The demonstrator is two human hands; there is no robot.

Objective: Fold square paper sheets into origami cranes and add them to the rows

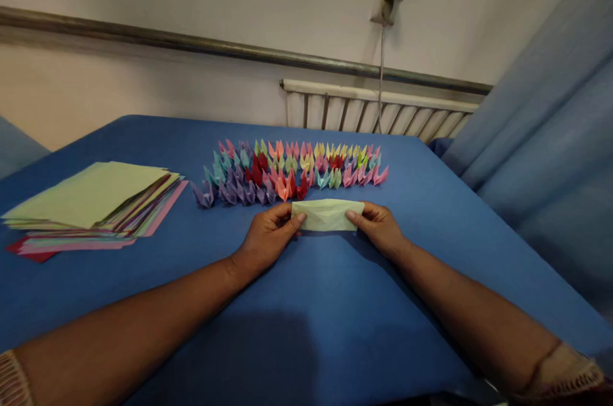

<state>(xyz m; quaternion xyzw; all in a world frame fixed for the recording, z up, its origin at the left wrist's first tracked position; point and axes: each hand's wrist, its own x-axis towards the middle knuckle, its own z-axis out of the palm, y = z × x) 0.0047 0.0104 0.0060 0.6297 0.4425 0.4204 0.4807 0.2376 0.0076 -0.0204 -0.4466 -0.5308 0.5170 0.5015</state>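
A pale green sheet of paper (328,216), folded into a wide band with crease lines, is stretched between my two hands a little above the table. My left hand (271,233) pinches its left end, thumb in front and fingers behind. At the right end, my right hand (380,227) grips it the same way. Just beyond the paper stand several rows of folded paper cranes (286,184) in purple, teal, red, pink, yellow and green.
A stack of coloured paper sheets (90,195), pale green on top, lies at the left on the blue-covered table (230,342). Behind the table are a wall rail (191,43), a radiator (354,109) and a plugged-in cord (382,55). Blue curtains (541,138) hang at the right.
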